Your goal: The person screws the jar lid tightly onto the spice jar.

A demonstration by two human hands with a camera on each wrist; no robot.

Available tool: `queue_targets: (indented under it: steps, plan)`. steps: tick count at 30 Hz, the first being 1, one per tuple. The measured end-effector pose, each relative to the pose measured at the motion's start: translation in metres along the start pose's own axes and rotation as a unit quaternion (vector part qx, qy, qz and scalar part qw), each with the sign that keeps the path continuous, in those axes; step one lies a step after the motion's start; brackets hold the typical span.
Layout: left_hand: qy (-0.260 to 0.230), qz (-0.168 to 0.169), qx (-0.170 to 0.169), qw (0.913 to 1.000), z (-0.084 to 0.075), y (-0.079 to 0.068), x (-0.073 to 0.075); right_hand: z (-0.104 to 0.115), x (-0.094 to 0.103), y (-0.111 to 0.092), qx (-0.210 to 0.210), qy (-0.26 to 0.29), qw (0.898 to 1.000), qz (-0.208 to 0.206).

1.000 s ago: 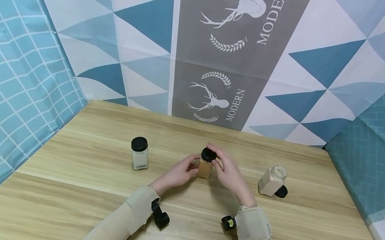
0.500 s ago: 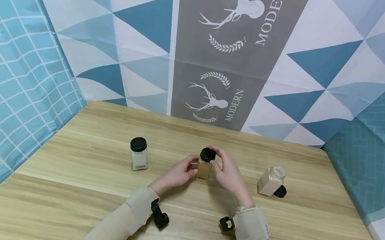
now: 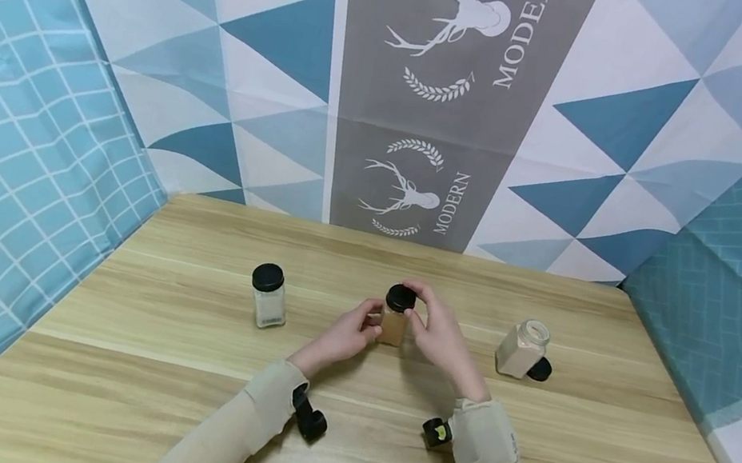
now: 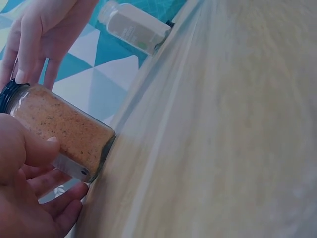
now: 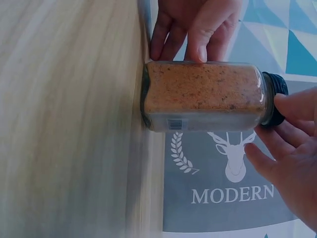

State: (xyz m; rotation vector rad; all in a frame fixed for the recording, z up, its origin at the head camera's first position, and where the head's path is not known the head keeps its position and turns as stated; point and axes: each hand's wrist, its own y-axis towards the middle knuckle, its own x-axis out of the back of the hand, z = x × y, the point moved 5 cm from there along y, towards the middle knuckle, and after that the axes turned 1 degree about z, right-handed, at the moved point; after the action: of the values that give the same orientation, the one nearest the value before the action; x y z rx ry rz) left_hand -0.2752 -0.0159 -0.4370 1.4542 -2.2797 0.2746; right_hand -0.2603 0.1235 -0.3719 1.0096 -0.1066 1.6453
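A glass jar of orange-brown seasoning (image 3: 392, 328) stands upright on the table between my hands, its black lid (image 5: 276, 99) on top. My left hand (image 3: 344, 332) holds the jar's body from the left; in the left wrist view its thumb (image 4: 42, 148) lies along the glass. From the right, my right hand (image 3: 441, 338) grips the lid between thumb and fingers. The right wrist view shows dark specks in the seasoning and a small barcode label (image 5: 175, 124) low on one side.
To the right stands an uncapped jar of pale powder (image 3: 519, 352), its black lid (image 3: 540, 369) lying beside it. A capped jar of white contents (image 3: 268, 306) stands to the left. Patterned cloth (image 3: 423, 134) hangs behind the wooden table (image 3: 168, 410).
The fingers of my right hand have shifted slightly on the lid. The seasoning jar, my left hand and the two other jars stay where they were.
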Motion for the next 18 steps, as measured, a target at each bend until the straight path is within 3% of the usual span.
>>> queue_targets:
  steps: [6,9,13,18]
  plan:
    - [-0.012,0.001,0.007,0.9999,0.000,0.003,0.001,0.001,0.003,0.000,0.004,-0.025,1.000,0.013]
    - [-0.020,-0.006,0.012,0.9997,-0.009,0.001,0.004,0.002,0.007,-0.001,-0.002,-0.031,0.999,0.022]
    - [-0.022,-0.034,0.009,0.9991,-0.019,0.000,0.009,0.001,0.014,-0.004,-0.013,-0.035,0.999,0.025]
    - [0.013,-0.080,-0.009,0.9966,-0.026,0.000,0.014,0.000,0.029,-0.008,-0.008,-0.063,0.998,0.025]
